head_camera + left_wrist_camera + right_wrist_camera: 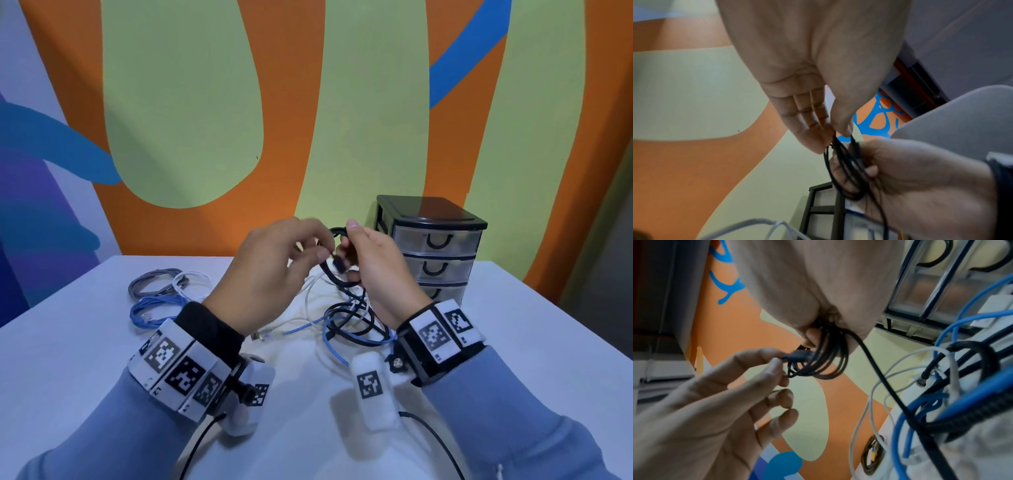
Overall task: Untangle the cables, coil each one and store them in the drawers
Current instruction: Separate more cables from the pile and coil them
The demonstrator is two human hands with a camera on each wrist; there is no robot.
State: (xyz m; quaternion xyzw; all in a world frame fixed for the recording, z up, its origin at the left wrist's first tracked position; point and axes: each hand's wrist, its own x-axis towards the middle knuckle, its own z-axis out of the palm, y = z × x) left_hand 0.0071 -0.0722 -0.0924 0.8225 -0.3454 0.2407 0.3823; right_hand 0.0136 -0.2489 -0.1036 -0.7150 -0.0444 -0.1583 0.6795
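Sleeves: 2 blue sleeves (113, 425) come in over the near edge of the white table (534, 370), each wrist wrapped in a band of black-and-white markers.
Tangle: just past the wrists, near the middle of the table, lies a loose tangle of cables (352, 325) — blue, white and black strands crossing one another; 1 blue strand with a clear plug trails toward the left wrist.
Right hand: the right hand (376, 270) is raised above the tangle, fingers curled round a small coil of thin black cable (337, 274); the right wrist view shows several loops bunched in its grip and 1 black strand running down from the coil into the tangle.
Left hand: the left hand (274, 274) is raised just beside the right one; thumb and forefinger pinch the free end of the black cable by its dark plug (797, 355), the other fingers loosely bent below.
Coiled cables: toward the left edge of the table, well apart from the hands, lie 3 coils close together — a blue coil (154, 308) nearest, a grey coil (150, 284) behind it, a white coil (191, 279) just beside the grey one.
Drawers: at the far right of the table stands a black-framed drawer unit (435, 246) with 3 translucent drawers, all pushed in, each with a black handle.
Wall: behind the table's far edge is a wall (205, 102) painted in orange, pale green and blue shapes.
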